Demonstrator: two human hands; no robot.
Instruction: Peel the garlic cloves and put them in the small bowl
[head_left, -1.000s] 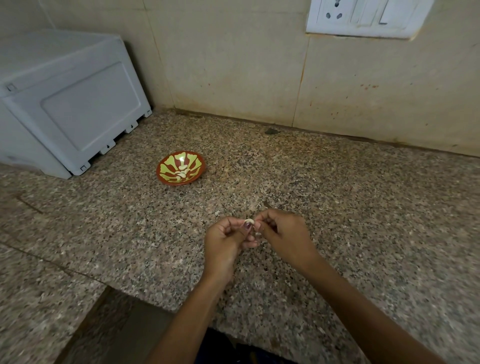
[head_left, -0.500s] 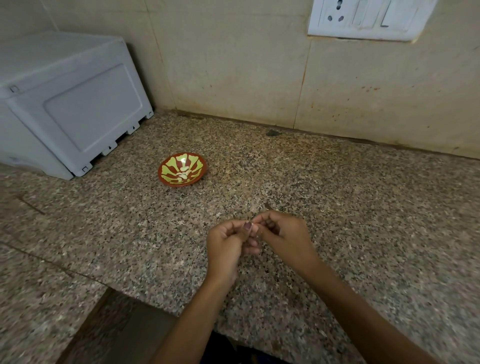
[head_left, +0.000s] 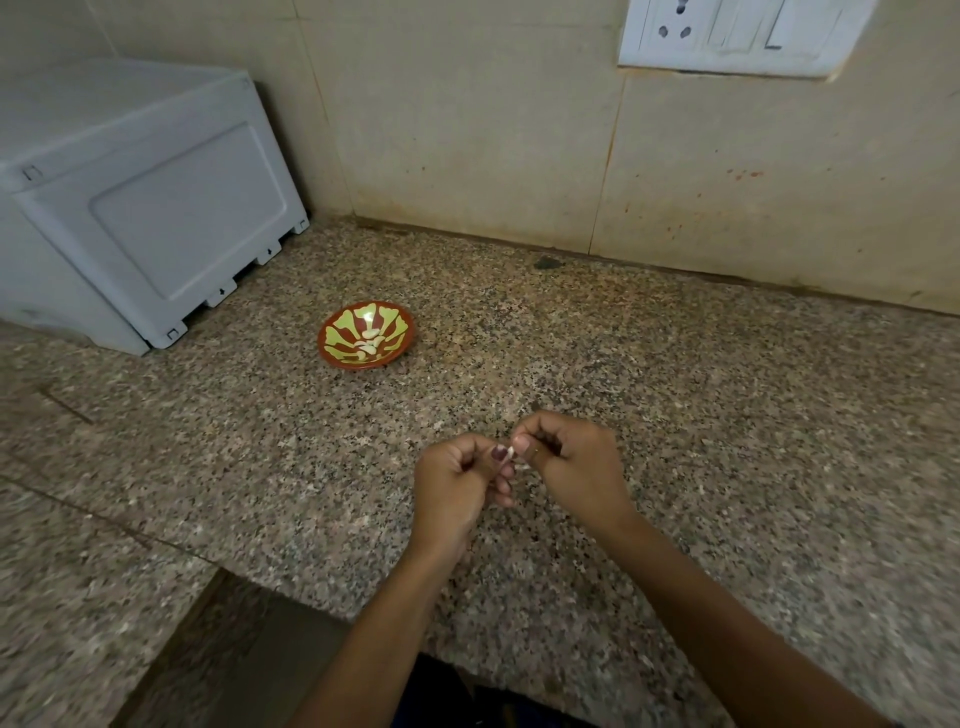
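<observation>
A small pale garlic clove is pinched between the thumbs and forefingers of both hands, held just above the speckled granite surface. The left hand has its fingers curled in, its dark-polished thumbnail pressed to the clove; the right hand meets it from the other side, fingers likewise curled and its thumb tip against the clove. Both grips are closed on the clove, of which only a sliver shows between the fingertips. Compared with half a second ago the hands sit in nearly the same place and pose, and a little more of the white clove now shows between the thumbs.

Well apart, up and to the left, the small bowl, red-brown with a yellow-green petal pattern, stands on the surface with several pale peeled cloves lying in its middle. Beyond it, at the far left, a grey plastic box-shaped appliance rests against the beige tiled wall. A white switch-and-socket plate is fixed to the wall at the upper right. No writing or brand is legible anywhere.
</observation>
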